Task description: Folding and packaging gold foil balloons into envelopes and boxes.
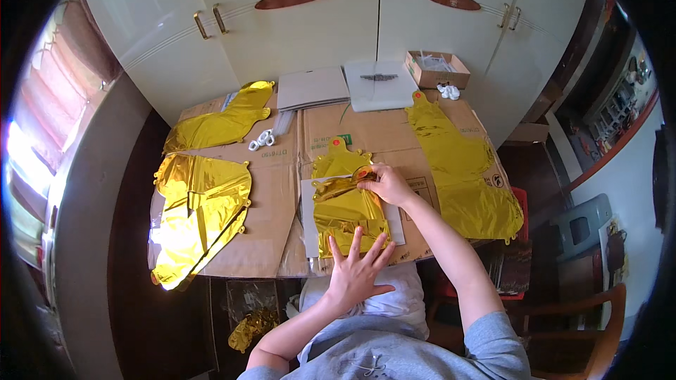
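In front of me a shiny gold foil balloon point(346, 210), flat and partly folded, lies on a pale grey card point(308, 229). My left hand point(358, 274) rests on its near edge with the fingers spread. At its upper right, my right hand point(387, 186) pinches a folded edge of the foil. The balloon's far end, with a small red-marked tab point(337, 142), sticks out beyond the card. Part of the near edge is hidden under my left fingers.
Flat gold foil balloons point(204, 204) lie at left, with another gold balloon point(458, 169) at right. White ribbon rolls point(262, 139), grey cards point(313, 89), a white panel point(380, 88) and a small carton point(438, 69) sit farther back. Cardboard point(274, 183) covers the table.
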Demonstrator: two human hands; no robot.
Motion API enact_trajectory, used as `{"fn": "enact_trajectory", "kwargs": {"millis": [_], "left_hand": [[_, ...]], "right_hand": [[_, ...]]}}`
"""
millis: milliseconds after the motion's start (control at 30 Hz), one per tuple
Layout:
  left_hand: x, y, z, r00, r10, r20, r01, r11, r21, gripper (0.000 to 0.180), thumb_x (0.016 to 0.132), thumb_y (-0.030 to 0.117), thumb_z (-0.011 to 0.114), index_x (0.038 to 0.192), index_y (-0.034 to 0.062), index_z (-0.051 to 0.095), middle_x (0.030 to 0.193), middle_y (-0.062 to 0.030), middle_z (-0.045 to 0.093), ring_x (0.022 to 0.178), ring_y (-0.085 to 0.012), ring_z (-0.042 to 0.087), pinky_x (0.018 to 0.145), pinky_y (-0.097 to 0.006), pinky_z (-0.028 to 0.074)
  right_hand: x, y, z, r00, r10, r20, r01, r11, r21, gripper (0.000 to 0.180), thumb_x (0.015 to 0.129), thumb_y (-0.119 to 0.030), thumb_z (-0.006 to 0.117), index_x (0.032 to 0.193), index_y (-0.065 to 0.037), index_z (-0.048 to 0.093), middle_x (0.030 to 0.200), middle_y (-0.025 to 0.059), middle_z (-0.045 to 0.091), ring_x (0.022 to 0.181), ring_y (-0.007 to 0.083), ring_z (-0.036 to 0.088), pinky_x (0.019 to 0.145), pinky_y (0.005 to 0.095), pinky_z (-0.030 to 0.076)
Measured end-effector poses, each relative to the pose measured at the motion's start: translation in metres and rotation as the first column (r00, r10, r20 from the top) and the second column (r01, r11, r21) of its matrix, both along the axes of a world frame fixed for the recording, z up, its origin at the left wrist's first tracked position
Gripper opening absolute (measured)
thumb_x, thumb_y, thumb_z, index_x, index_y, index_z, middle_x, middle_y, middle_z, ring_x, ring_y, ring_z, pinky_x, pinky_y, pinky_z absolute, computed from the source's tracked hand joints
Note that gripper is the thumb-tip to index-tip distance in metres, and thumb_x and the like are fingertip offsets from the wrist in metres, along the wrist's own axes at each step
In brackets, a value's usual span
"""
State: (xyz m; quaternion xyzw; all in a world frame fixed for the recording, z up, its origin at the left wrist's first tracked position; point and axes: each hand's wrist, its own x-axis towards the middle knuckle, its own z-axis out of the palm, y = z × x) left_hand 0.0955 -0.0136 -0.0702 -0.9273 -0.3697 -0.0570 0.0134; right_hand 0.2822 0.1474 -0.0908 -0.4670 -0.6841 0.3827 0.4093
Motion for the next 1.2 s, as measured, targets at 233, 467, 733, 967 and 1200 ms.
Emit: {"fn": "enact_trajectory", "kwargs": {"millis": [233, 467, 733, 967, 1200], "left_hand": [[0.000, 0.002, 0.002, 1.000, -0.005, -0.004, 0.004, 1.000, -0.027, 0.098, 0.068, 0.079, 0.058, 0.149, 0.0286, 0.034, 0.154, 0.0023, 0.033, 0.142, -0.0416, 0.023, 0.095, -0.084, 0.016], [0.000, 0.002, 0.004, 1.000, -0.006, -0.007, 0.006, 0.999, -0.051, 0.099, 0.068, 0.078, 0.058, 0.149, 0.0286, 0.033, 0.154, 0.0026, 0.032, 0.142, -0.0414, 0.023, 0.095, -0.085, 0.016], [0.000, 0.002, 0.007, 1.000, -0.002, -0.024, 0.000, 0.998, -0.063, 0.097, 0.070, 0.077, 0.057, 0.150, 0.0291, 0.032, 0.155, 0.0033, 0.032, 0.143, -0.0399, 0.023, 0.094, -0.084, 0.019], [-0.001, 0.002, 0.005, 0.999, 0.000, -0.034, -0.002, 0.998, -0.061, 0.097, 0.070, 0.079, 0.056, 0.150, 0.0293, 0.032, 0.155, 0.0026, 0.032, 0.143, -0.0407, 0.022, 0.094, -0.085, 0.016], [-0.001, 0.002, 0.007, 0.999, -0.008, -0.043, 0.005, 0.999, -0.054, 0.097, 0.070, 0.079, 0.056, 0.150, 0.0285, 0.031, 0.155, 0.0028, 0.032, 0.142, -0.0416, 0.023, 0.094, -0.085, 0.018]], "right_hand": [[-0.003, 0.002, -0.005, 0.917, -0.155, 0.368, 0.102, 0.982, 0.159, 0.046, 0.071, -0.026, 0.083, 0.104, 0.000, 0.065, 0.098, 0.0155, 0.063, 0.092, 0.0320, 0.063, 0.085, 0.0390, 0.050], [-0.008, -0.004, 0.000, 0.903, -0.352, 0.246, 0.217, 0.868, 0.447, 0.054, 0.073, -0.030, 0.082, 0.117, -0.009, 0.060, 0.113, 0.0121, 0.057, 0.112, 0.0321, 0.053, 0.093, 0.0411, 0.045], [0.010, -0.061, 0.021, 0.696, 0.005, 0.718, -0.318, 0.899, 0.302, 0.060, 0.084, -0.051, 0.065, 0.133, -0.017, 0.055, 0.142, 0.0112, 0.047, 0.134, 0.0307, 0.041, 0.112, 0.0490, 0.029], [0.013, -0.039, 0.011, 0.599, 0.093, 0.795, -0.397, 0.897, 0.194, 0.078, 0.087, -0.066, 0.049, 0.146, -0.016, 0.042, 0.153, 0.0119, 0.034, 0.144, 0.0275, 0.028, 0.117, 0.0530, 0.018], [0.018, -0.001, 0.007, 0.549, 0.135, 0.825, -0.419, 0.898, 0.132, 0.076, 0.093, -0.062, 0.044, 0.150, -0.013, 0.032, 0.156, 0.0082, 0.029, 0.146, 0.0241, 0.023, 0.118, 0.0525, 0.014]]}}
